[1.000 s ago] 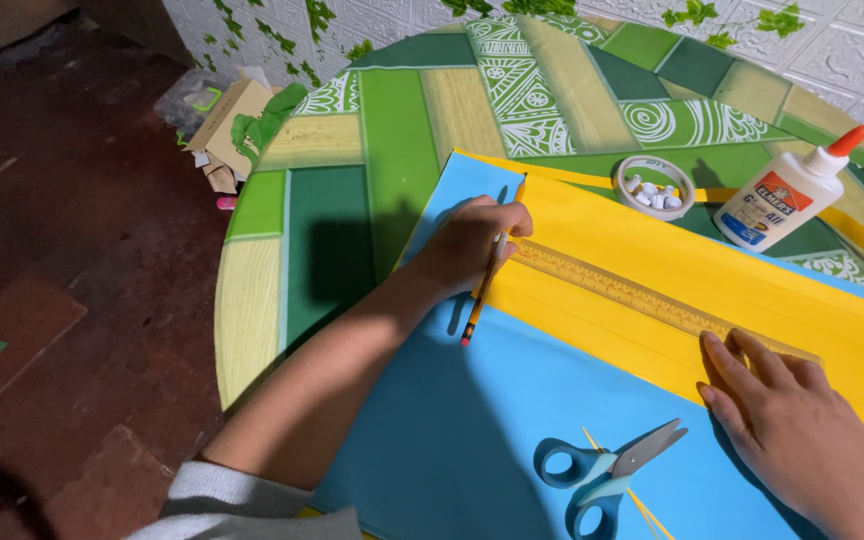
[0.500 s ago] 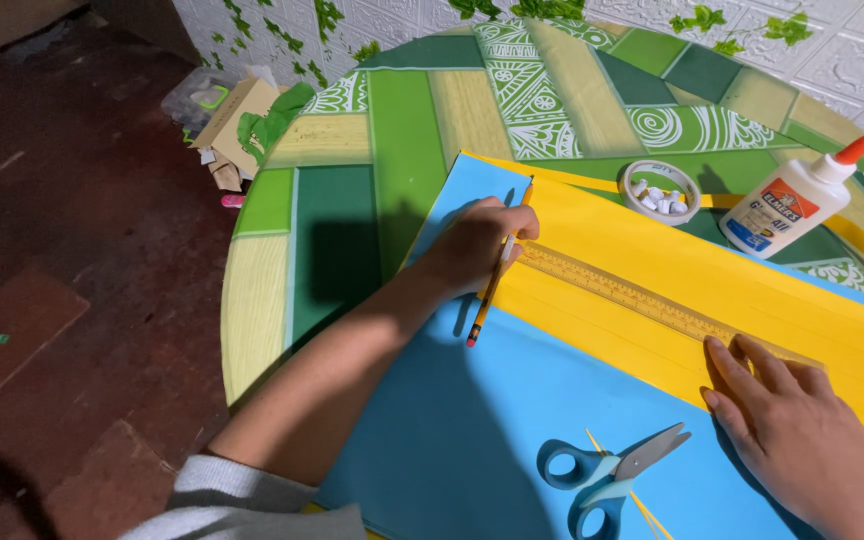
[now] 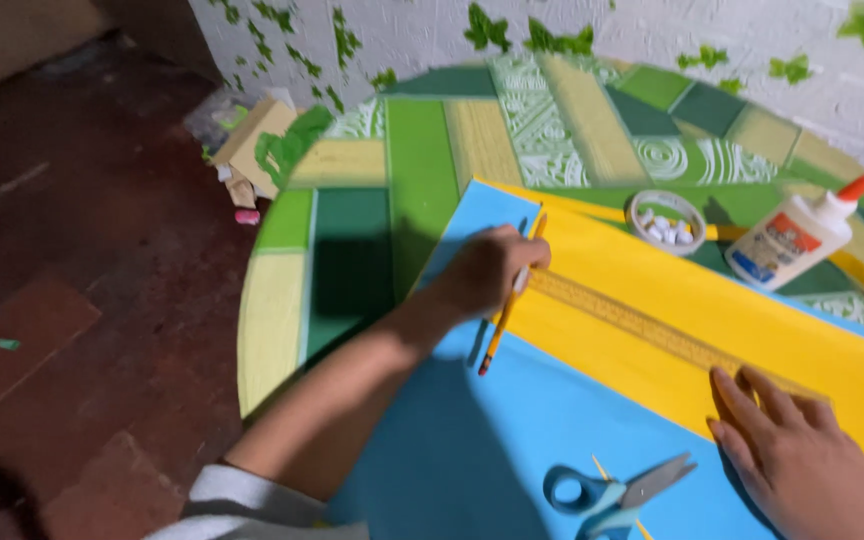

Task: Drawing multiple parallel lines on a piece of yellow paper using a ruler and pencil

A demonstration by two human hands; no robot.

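My left hand point(image 3: 485, 270) grips an orange pencil point(image 3: 505, 312) at the left end of a yellow ruler point(image 3: 652, 330). The ruler lies slantwise across a yellow paper sheet point(image 3: 752, 310), which rests on a larger blue sheet point(image 3: 492, 440). Flat on the ruler's right end presses my right hand point(image 3: 802, 460), fingers spread. Blue-handled scissors point(image 3: 612, 490) lie on the blue sheet just left of that hand.
A white glue bottle with an orange cap point(image 3: 792, 235) and a small round tub of white pieces point(image 3: 665, 220) sit behind the yellow sheet. The round table point(image 3: 422, 170) has green and yellow patterned panels. A cardboard box point(image 3: 257, 145) stands on the brown floor at left.
The view has shifted slightly. My left hand with the pencil stays near the ruler's left end; my right hand keeps pressing the ruler's right end.
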